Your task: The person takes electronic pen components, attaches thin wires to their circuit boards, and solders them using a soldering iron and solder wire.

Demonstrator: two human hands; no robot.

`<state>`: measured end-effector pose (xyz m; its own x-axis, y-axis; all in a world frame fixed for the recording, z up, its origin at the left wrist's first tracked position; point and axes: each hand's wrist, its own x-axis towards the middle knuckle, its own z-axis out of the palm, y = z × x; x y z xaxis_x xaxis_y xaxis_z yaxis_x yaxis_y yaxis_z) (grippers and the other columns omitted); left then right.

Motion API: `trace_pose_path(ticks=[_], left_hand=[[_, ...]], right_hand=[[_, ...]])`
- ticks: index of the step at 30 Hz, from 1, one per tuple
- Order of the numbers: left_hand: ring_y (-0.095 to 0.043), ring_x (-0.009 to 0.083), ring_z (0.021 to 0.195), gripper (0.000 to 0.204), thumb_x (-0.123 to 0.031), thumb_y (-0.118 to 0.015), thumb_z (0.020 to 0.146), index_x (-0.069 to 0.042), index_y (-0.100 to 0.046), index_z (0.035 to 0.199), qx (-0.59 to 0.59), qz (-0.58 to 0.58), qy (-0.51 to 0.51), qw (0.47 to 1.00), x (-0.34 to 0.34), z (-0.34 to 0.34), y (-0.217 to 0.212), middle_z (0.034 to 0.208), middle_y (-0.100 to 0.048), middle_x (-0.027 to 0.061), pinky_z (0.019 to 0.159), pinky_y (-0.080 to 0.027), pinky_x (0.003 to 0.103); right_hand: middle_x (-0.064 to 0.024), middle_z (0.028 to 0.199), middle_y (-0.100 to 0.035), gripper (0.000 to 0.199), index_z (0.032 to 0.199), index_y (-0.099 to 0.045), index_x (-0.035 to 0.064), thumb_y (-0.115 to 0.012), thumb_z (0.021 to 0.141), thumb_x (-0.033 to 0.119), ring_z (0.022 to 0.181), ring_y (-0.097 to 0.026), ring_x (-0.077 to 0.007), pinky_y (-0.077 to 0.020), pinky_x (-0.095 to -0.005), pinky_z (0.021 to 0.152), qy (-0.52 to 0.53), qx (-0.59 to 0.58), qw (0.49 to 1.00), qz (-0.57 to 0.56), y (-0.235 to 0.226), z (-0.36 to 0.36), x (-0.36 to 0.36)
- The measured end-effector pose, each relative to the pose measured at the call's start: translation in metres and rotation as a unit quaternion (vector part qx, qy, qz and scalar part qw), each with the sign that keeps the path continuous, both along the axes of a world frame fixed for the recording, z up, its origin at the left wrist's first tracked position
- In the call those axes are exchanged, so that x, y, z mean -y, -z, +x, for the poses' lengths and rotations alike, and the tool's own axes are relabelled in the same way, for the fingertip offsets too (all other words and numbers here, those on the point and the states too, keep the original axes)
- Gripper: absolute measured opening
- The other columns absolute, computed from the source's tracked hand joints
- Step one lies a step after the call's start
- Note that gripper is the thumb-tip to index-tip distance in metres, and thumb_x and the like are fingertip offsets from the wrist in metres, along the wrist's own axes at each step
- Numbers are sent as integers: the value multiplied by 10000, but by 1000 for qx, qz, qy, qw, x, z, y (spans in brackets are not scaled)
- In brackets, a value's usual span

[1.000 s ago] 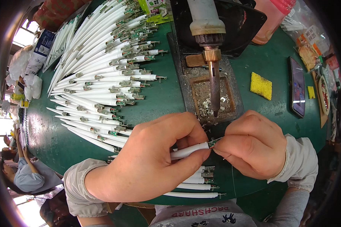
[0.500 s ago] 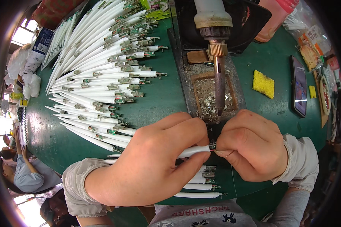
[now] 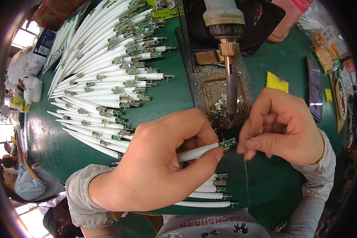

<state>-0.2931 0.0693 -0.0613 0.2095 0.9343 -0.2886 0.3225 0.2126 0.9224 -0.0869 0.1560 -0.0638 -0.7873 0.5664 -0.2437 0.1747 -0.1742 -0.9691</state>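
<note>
R hand (image 3: 283,129) had moved off tube's (image 3: 196,152) board end, toward table's (image 3: 166,107) right edge, vs 0.5 s prior; pinched, apparently on strand (image 3: 247,174). L hand (image 3: 158,162) clamped tube, nearer table's near edge than iron (image 3: 231,87). Risk: burn, if R hand brushed iron (prob. hot).

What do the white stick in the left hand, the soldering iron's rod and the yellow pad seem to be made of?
White stick: probably plastic; its surface is smooth, even and softly shiny.
Iron's rod: metal by its look, dull and darkened, below a brassy collar.
Yellow pad: likely sponge, given its matt, rough-looking face.
</note>
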Motion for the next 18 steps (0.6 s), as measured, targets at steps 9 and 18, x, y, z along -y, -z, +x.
trace_pose_path(ticks=[9,18], left_hand=[[-551,105,804,114,44,-604,781,42,-531,869,-11,24,-43,999,-4,2,0,886,-559,89,683,-442,229],[-532,111,785,105,54,-580,783,41,-512,862,-11,116,-24,993,-7,0,5,881,-548,101,690,-419,223]], right_hand=[[-24,711,-502,178,887,-439,3,-587,857,98,563,-515,-53,-368,-171,467,-39,50,988,141,2,1,5],[-30,717,-504,185,888,-439,6,-586,854,113,559,-505,-60,-371,-178,468,17,6,996,85,12,-3,9]])
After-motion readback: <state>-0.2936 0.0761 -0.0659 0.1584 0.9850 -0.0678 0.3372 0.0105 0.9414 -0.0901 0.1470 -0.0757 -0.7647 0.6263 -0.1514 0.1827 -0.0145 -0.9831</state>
